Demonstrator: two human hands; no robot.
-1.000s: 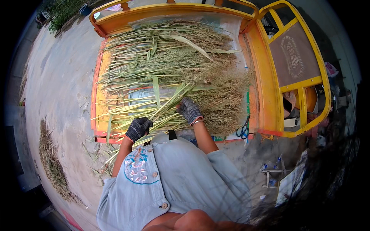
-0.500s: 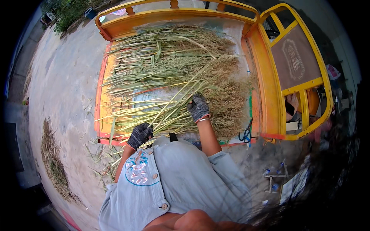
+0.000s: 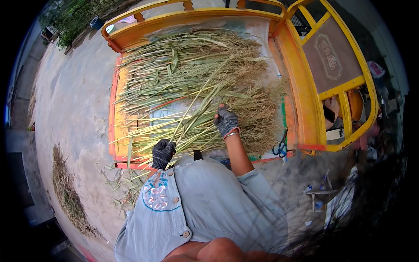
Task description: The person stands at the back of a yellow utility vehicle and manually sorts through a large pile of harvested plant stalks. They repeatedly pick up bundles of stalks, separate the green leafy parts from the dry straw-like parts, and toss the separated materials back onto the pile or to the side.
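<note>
Both my hands wear dark grey knitted gloves with the fingertips bare. My left hand point(image 3: 163, 153) is closed round the lower ends of a few long green stalks point(image 3: 192, 108), which slant up and to the right over the others. My right hand point(image 3: 227, 121) is curled beside these stalks, near the seed heads; what its fingers pinch, if anything, is hidden. Under and beyond both hands lie cut broomcorn-like stalks point(image 3: 150, 89) in rows, cut ends to the left and brownish seed heads point(image 3: 255, 118) to the right.
The stalks lie on a yellow-orange cart bed point(image 3: 121, 126) with a sheet under them. A yellow rail point(image 3: 196, 16) and a framed panel point(image 3: 334, 56) bound its far and right sides. Dark-handled scissors point(image 3: 281, 147) lie at the near right edge. Dry plant litter point(image 3: 70, 192) lies on the ground.
The view has shifted slightly. The slanting stalks stand a little steeper, and my right hand's fingers point more upward. My left hand stays closed at the stalk ends.
</note>
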